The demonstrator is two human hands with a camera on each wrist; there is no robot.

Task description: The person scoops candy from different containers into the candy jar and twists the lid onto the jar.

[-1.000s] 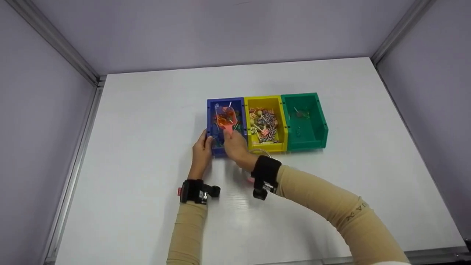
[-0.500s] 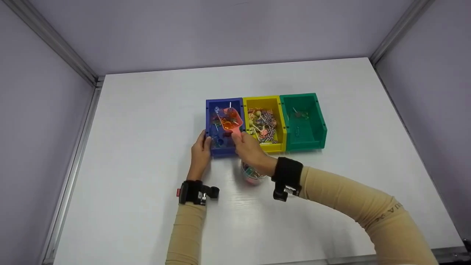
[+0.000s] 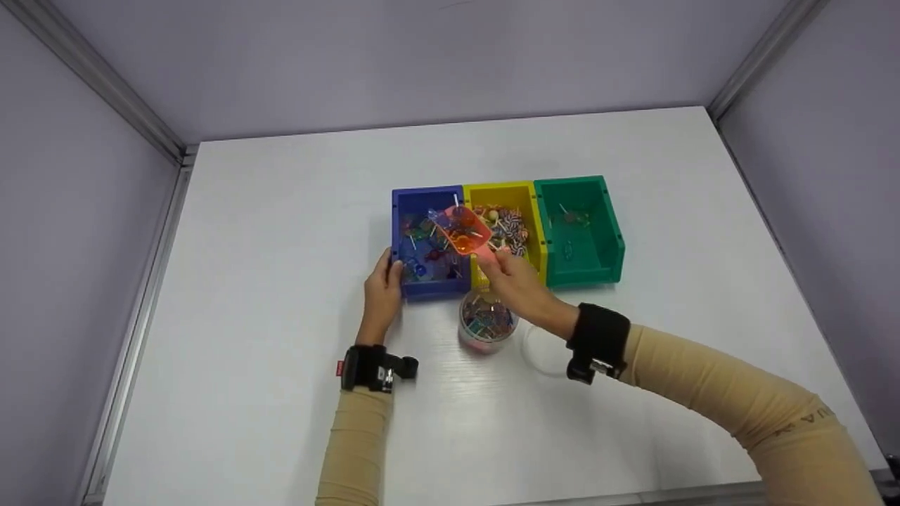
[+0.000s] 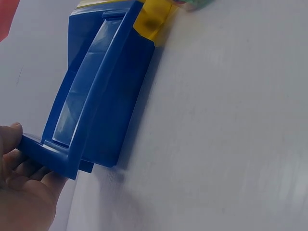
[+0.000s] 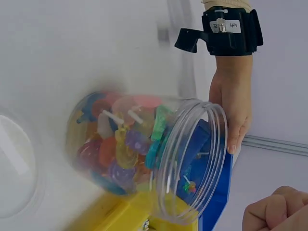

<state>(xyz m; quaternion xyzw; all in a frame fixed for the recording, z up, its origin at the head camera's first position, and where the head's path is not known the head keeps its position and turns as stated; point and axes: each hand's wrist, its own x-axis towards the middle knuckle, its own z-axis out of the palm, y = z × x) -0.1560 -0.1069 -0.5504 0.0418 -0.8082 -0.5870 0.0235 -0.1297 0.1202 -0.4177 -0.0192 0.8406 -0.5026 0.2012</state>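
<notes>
My left hand (image 3: pixel 382 295) grips the left wall of a blue bin (image 3: pixel 434 288); in the left wrist view its thumb lies over the rim, fingers outside. Pinched by its handle in my right hand (image 3: pixel 520 288) is a pink scoop (image 3: pixel 485 252) carrying orange and blue translucent candies. The scoop overlaps the line between the blue bin and a yellow bin (image 3: pixel 500 193) in the head view. In front stands a clear plastic jar (image 3: pixel 485 337), uncapped and filled with colourful candies and lollipops. The right wrist view shows the jar (image 5: pixel 127 144) close by, with curled right fingers (image 5: pixel 276 211) at the corner.
A green bin (image 3: pixel 594 246) with a few candies adjoins the yellow bin, which contains striped candies and lollipops. Loose candies lie in the blue bin. A clear round lid (image 3: pixel 541 355) rests on the white table (image 3: pixel 281 232), right of the jar. Walls (image 3: pixel 450 63) enclose the table.
My right hand has carried the loaded scoop up and rightward from inside the blue bin toward the yellow bin, uncovering the jar and lid from view. My left hand stays on the bin.
</notes>
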